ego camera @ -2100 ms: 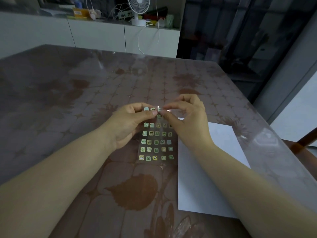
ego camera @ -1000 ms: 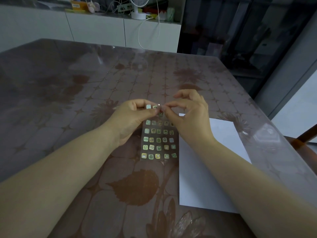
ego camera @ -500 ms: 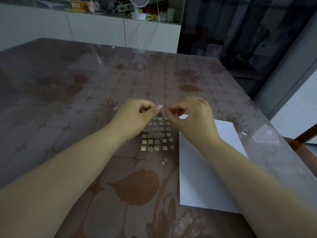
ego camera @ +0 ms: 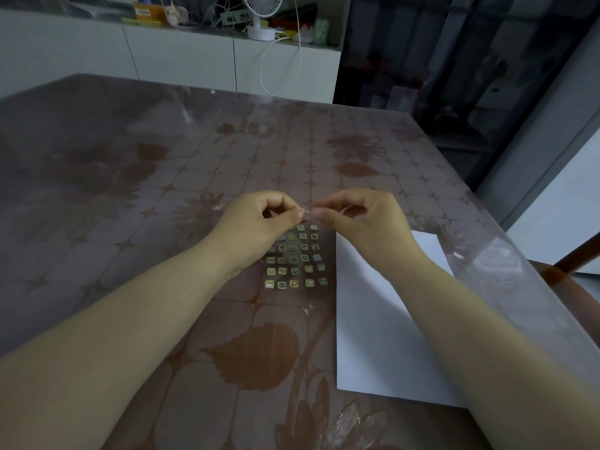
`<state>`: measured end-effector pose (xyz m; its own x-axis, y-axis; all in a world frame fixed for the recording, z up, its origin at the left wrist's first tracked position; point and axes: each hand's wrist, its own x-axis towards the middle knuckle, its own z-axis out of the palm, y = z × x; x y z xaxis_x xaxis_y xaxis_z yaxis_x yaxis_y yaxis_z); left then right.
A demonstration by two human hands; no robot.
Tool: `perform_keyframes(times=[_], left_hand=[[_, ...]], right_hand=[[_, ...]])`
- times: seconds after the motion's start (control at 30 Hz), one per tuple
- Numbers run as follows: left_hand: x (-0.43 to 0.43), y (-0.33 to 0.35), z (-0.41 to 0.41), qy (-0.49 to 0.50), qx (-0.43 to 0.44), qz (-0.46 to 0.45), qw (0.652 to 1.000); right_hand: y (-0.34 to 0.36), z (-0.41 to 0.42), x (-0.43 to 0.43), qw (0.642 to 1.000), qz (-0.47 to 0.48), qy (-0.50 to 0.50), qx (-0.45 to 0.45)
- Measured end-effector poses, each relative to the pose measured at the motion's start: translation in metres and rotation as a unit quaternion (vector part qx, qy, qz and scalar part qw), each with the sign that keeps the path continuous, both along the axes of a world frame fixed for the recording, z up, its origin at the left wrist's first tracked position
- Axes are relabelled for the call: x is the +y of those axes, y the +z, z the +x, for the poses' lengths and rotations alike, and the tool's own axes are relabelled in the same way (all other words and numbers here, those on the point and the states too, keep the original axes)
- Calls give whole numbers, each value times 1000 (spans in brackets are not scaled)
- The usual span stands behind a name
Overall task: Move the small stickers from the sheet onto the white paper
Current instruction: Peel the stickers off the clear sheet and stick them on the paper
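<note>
A clear sticker sheet (ego camera: 297,264) with several rows of small square stickers lies on the table, its far end under my hands. My left hand (ego camera: 259,228) pinches the sheet's far edge between thumb and forefinger. My right hand (ego camera: 360,222) pinches a small pale sticker (ego camera: 308,214) right beside the left fingertips; the piece is tiny and partly hidden. The white paper (ego camera: 373,323) lies flat just right of the sheet, under my right forearm, with no stickers visible on it.
The table (ego camera: 162,196) has a brown flower-patterned cover under clear film; its right edge runs close to the paper. A wooden chair (ego camera: 571,271) stands at the right. A white cabinet (ego camera: 181,56) with a small fan and cables lies beyond the far edge.
The sheet, earlier held up and tilted toward me, has come down nearly flat on the table. Both hands stay together at its far end, fingertips still pinching.
</note>
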<state>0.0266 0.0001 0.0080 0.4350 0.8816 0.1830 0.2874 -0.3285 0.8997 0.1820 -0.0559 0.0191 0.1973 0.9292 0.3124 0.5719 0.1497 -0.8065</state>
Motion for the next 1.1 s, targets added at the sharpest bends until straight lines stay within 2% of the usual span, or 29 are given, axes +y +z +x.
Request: perform_keyframes(times=[0.07,0.13,0.33,0.4,0.43,0.47,0.53,0.6,0.67,0.77,0.97,1.1], left_hand=[[-3,2,2,-6,10,32,999],[-5,3,4,-11,16,69,997],[-14,8,11,-46,27,88,995],[-18,11,12,-63,66,71,993],[-19,12,12,-80,112,84,987],[-21,13,12,-109,178,115,971],[-27,14,15,-194,306,169,917],[-34,13,21,-272,384,186,862],[-41,7,27,-304,424,214,826],[-42,-1,30,-304,432,251,811],[-40,-8,26,-297,427,269,811],[-39,-10,25,-291,411,285,816]], right_hand=[[4,1,-2,997,-37,9,61],[10,1,-4,995,-66,10,77],[42,15,-7,986,-168,5,3],[53,31,-8,984,-175,-23,20],[56,39,-9,983,-178,-42,25],[55,46,-9,981,-186,-58,25],[46,54,-8,974,-211,-80,22],[29,57,-3,965,-237,-105,24],[13,57,2,961,-248,-117,24],[0,56,6,963,-248,-106,16],[-4,55,6,964,-238,-118,20],[-5,50,4,964,-237,-110,53]])
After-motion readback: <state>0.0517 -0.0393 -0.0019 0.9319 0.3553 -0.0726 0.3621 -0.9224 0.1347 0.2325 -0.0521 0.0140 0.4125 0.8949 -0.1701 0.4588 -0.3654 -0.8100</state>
